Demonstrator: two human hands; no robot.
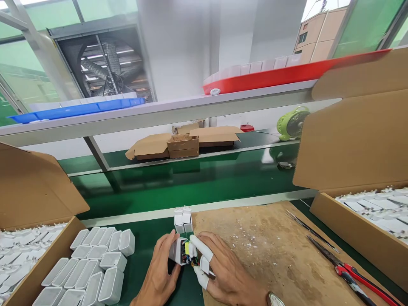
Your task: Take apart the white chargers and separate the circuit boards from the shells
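My left hand point(159, 270) is closed round a white plastic housing point(175, 251), its open end facing right. At that opening is a small circuit board point(187, 251) with yellow, black and white components, and part of it seems to be inside. My right hand point(228, 272), with white covers on thumb and forefinger, pinches the board's right end together with a small white piece point(204, 264). Just beyond my hands stand several white housings point(183, 220). More open white housings point(78, 276) are laid out in rows to the left.
Open cardboard boxes of white parts stand left point(35, 250) and right point(360, 212). On the brown board point(255, 255) lie tweezers point(312, 230) and red-and-black pliers point(341, 267). A shelf point(178, 111) with blue and red trays crosses above. A green fan point(291, 123) stands behind.
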